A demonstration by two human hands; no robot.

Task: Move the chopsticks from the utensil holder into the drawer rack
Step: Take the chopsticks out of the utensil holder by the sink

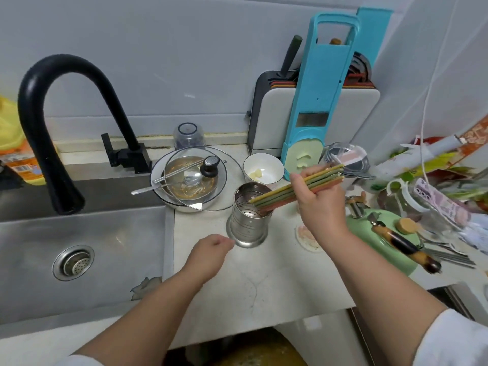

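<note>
1. While the right hand [317, 199] grips one bundle of coloured chopsticks [295, 190], their number unclear, their tips sit inside the single utensil holder [249, 215] mid-worktop [264, 281].
2. Left hand [208, 256], loosely curled and empty, rests beside the holder's base.

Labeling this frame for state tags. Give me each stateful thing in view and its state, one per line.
chopsticks: bundled, tilted, gripped in right hand, tips still at holder rim
utensil holder: upright on counter, nothing else visible inside
right hand: closed on chopsticks
left hand: loosely curled, holding nothing, beside holder base
glass lid: resting over pot
faucet: no water running
white bowl: upright, small pale bits inside
</note>
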